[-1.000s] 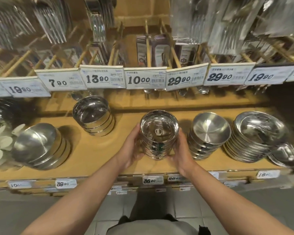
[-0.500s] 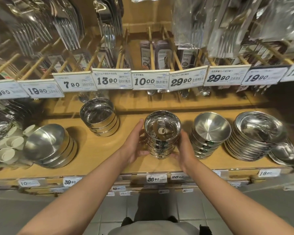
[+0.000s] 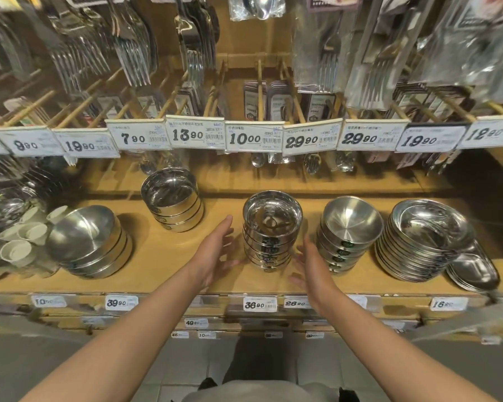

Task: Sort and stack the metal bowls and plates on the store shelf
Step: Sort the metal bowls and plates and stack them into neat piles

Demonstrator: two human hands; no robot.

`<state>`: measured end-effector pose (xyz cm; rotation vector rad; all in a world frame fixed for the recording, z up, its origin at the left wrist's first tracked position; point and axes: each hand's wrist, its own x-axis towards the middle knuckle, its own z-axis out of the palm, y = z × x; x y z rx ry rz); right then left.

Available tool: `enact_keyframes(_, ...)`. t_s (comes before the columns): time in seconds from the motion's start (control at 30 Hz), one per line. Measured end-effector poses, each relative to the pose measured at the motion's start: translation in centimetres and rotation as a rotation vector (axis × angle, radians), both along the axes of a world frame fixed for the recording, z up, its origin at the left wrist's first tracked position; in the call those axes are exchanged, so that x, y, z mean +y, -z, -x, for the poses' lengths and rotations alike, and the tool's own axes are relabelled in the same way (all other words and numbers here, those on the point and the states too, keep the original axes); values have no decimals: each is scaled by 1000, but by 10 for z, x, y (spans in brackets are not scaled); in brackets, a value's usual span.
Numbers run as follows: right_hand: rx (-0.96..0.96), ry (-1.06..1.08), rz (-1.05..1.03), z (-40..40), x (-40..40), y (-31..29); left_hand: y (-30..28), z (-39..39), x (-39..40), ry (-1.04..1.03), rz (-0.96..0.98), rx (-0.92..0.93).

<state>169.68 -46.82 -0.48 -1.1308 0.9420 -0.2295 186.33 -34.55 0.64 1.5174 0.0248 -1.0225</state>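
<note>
- Your left hand (image 3: 215, 250) was released: fingers straight and spread, palm turned toward the central stack of bowls (image 3: 269, 230), just beside it on its left. No contact with the metal was visible.
- Your right hand (image 3: 310, 266) was likewise released, fingers straight, palm facing the same stack from the right. It stood just beside the lower bowls; whether the fingertips touched them could not be told.
- Neither hand held anything.
- The central stack of bowls stood upright on the wooden shelf (image 3: 186, 274), between your two hands, several straight-walled bowls nested one in another.
- To its right stood a stack of sloped bowls (image 3: 349, 233), near your right hand but apart from it.
- Further right sat a stack of plates (image 3: 427, 242), with an oval dish (image 3: 474, 271) lying against its right side.
- To the left rear stood a short stack of straight-sided bowls (image 3: 172, 198); at the left front, a tilted stack of wide bowls (image 3: 90, 242).
- Price tags (image 3: 254, 137) hung in a row above the shelf.
</note>
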Motion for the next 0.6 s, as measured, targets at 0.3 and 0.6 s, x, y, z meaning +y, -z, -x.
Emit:
enact_keyframes(0.3,83,-256,-58,-7,43,0,7,-10,71,-221,-21,-99)
enact_keyframes(0.6,61,-290,-31,-101,81,-12,-5,-75,139,-344,-13,-123)
